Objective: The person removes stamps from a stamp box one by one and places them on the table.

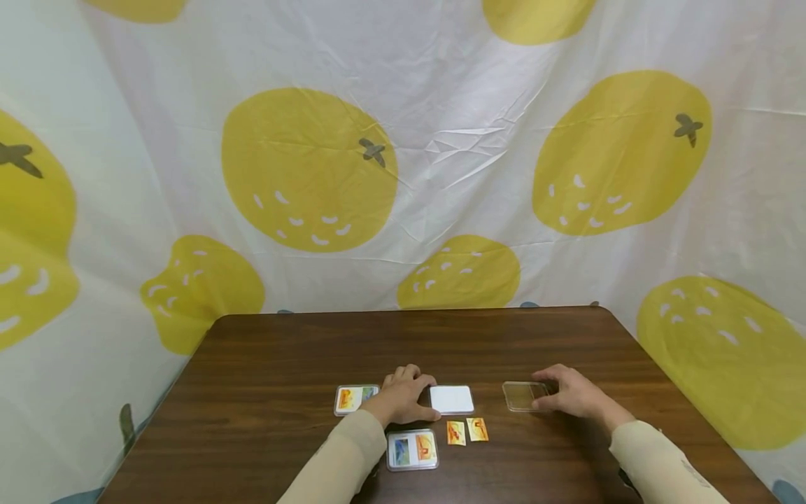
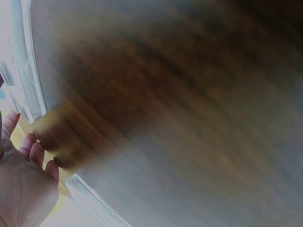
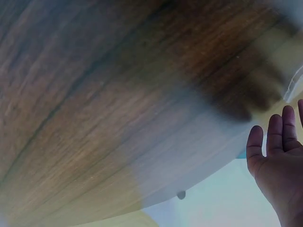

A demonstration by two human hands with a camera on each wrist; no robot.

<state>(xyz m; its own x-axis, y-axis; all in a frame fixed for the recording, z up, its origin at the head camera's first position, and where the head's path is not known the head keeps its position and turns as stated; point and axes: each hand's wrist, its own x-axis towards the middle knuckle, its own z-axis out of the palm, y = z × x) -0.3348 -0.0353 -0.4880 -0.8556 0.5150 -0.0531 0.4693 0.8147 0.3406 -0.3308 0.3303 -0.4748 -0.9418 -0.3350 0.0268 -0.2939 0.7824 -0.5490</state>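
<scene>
My left hand (image 1: 403,399) is over the table, its thumb and index finger at the left edge of a flat case with a white face (image 1: 451,400). Relaxed fingers (image 2: 38,151) show in the left wrist view, near a clear case edge. On the right, my right hand (image 1: 569,393) holds the right end of a clear plastic lid (image 1: 519,396), thumb on the near edge and fingers on the far edge. Between the hands and nearer me lie two small orange picture cards, a left card (image 1: 456,433) and a right card (image 1: 477,429).
A clear case with two pictures (image 1: 412,450) lies nearest me, below the left hand. Another picture case (image 1: 354,399) sits left of that hand, partly covered by it. All rest on a dark wooden table (image 1: 283,364), with a fruit-patterned cloth (image 1: 441,210) behind.
</scene>
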